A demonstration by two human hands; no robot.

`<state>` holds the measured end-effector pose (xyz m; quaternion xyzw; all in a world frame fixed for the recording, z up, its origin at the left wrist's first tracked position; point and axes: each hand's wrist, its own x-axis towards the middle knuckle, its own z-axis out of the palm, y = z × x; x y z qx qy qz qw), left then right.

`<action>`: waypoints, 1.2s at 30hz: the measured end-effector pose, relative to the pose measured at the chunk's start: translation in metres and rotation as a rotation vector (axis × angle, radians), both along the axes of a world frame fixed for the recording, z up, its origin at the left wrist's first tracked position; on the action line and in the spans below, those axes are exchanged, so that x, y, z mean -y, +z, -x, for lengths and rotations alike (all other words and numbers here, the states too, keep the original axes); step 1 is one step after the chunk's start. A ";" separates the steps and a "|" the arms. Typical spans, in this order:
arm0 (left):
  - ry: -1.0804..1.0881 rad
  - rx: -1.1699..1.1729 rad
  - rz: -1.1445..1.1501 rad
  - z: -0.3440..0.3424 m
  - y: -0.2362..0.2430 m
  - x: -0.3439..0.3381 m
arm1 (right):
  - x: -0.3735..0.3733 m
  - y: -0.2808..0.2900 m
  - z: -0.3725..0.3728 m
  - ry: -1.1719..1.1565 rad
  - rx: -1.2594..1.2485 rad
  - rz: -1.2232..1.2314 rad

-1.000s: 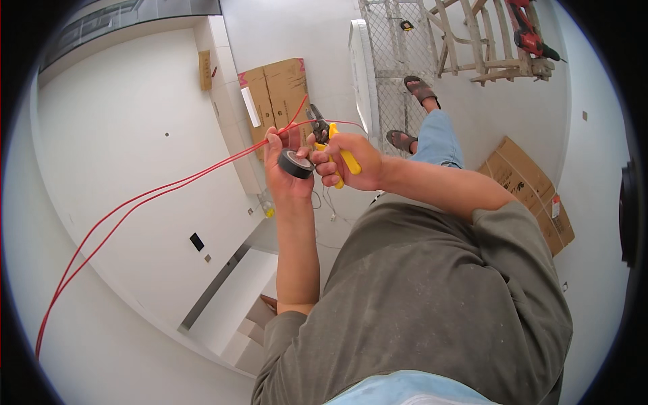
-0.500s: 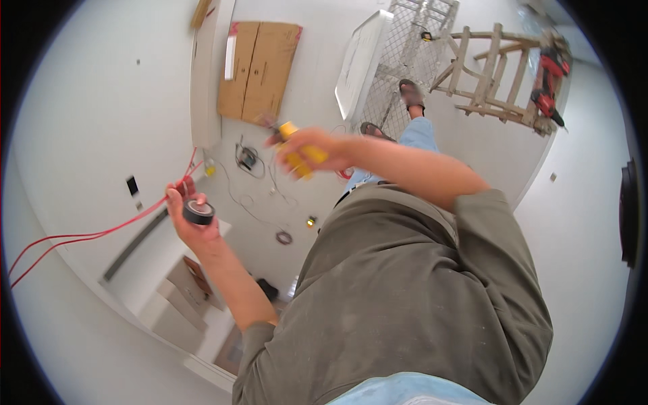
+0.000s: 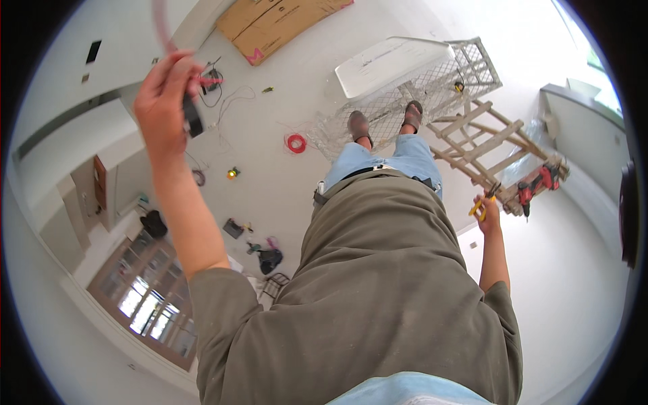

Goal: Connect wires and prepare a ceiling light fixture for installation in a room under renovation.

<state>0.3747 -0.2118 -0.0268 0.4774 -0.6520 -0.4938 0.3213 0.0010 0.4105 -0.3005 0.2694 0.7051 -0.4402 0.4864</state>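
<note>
Raised at the upper left, my left hand (image 3: 160, 111) is closed around red wires (image 3: 160, 23), which are smeared by motion above it. A roll of black tape (image 3: 193, 116) sits on the same hand, along its inner side. On the right, my right hand (image 3: 489, 214) grips yellow-handled pliers (image 3: 480, 205) with the dark jaws pointing up and away. It is beside the top of a wooden ladder (image 3: 484, 145), where a red cordless drill (image 3: 538, 186) lies.
I stand on a mesh scaffold platform (image 3: 432, 94) with a white panel (image 3: 388, 64) on it. Far below are a red wire coil (image 3: 295, 143), a flat cardboard box (image 3: 283, 23), loose cables, a small lit lamp (image 3: 233, 173) and a black bag (image 3: 270, 260). Glass-paned doors (image 3: 148, 297) stand lower left.
My right hand has swung from the middle out to the right with the pliers. My left hand has moved up and left, still on the wires and tape. The view has turned.
</note>
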 end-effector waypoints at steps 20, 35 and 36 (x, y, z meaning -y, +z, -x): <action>-0.653 -0.176 -0.468 0.093 -0.070 -0.094 | 0.198 0.125 -0.037 -0.063 0.049 0.865; -1.017 0.224 0.404 0.197 -0.169 -0.101 | -0.011 -0.029 -0.128 -0.597 -0.113 0.166; -1.024 0.213 0.256 0.204 -0.163 -0.102 | -0.021 -0.032 -0.140 -0.607 -0.109 0.095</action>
